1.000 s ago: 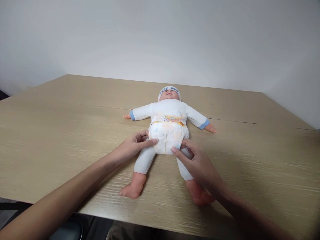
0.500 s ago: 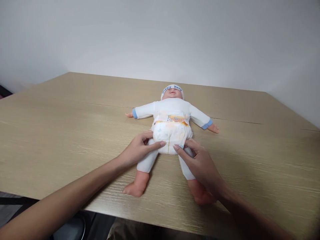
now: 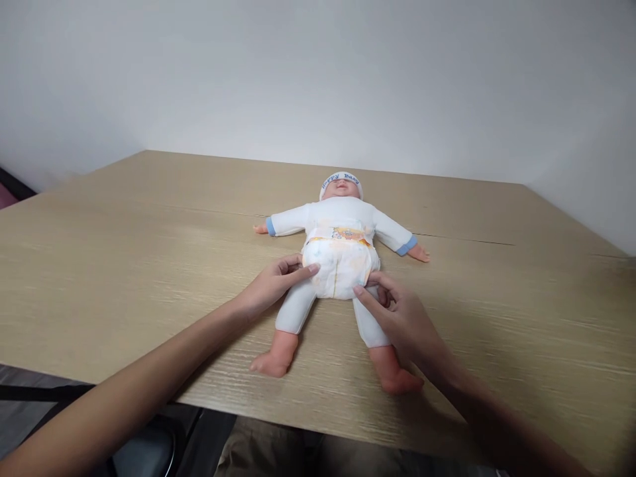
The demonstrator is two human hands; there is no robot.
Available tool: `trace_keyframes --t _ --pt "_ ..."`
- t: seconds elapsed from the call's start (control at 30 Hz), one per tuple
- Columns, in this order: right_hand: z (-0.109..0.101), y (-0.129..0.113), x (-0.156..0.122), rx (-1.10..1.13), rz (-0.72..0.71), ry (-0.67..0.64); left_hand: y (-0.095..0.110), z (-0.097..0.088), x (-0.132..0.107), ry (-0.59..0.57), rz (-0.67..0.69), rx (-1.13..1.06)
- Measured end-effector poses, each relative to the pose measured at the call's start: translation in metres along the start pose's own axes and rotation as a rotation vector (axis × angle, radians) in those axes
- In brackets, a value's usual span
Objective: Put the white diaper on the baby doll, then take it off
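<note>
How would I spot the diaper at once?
On the tan table lies a doll on its back in a white outfit. Halfway down the doll sits the puffy white diaper, set apart from the outfit by its orange print.

Single head-worn view, from the near side of the table (image 3: 149,278), facing forward and down, doll (image 3: 339,211) fairly near, wall (image 3: 318,79) beyond

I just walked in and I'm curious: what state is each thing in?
Doll: on its back, arms and legs spread.
Diaper: on the doll, front panel over its belly.
Cap: on the doll's head.
Left hand: at one diaper edge, thumb on top.
Right hand: at the opposite edge, pinch unclear.
</note>
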State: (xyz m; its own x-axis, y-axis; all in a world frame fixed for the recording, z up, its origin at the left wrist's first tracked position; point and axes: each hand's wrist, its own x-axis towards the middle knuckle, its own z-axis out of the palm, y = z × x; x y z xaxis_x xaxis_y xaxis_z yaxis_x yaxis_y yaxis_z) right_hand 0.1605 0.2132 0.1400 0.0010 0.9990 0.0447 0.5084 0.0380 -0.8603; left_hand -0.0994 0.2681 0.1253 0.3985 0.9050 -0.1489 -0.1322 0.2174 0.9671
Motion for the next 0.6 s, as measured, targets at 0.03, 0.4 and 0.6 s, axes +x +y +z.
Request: trace_keyframes --t 0.03,0.4,0.6 --pt "-0.002 0.001 -0.003 0.001 0.005 -0.009 0.000 0.000 -0.002 0.000 0.021 0.013" --pt "-0.042 0.033 -0.012 0.097 -0.135 0.156 0.007 -0.044 -0.012 0.243 0.427 0.820" --pt "-0.034 0.057 0.100 -0.644 -0.480 0.427 0.009 -0.064 0.079 0.534 0.561 1.417"
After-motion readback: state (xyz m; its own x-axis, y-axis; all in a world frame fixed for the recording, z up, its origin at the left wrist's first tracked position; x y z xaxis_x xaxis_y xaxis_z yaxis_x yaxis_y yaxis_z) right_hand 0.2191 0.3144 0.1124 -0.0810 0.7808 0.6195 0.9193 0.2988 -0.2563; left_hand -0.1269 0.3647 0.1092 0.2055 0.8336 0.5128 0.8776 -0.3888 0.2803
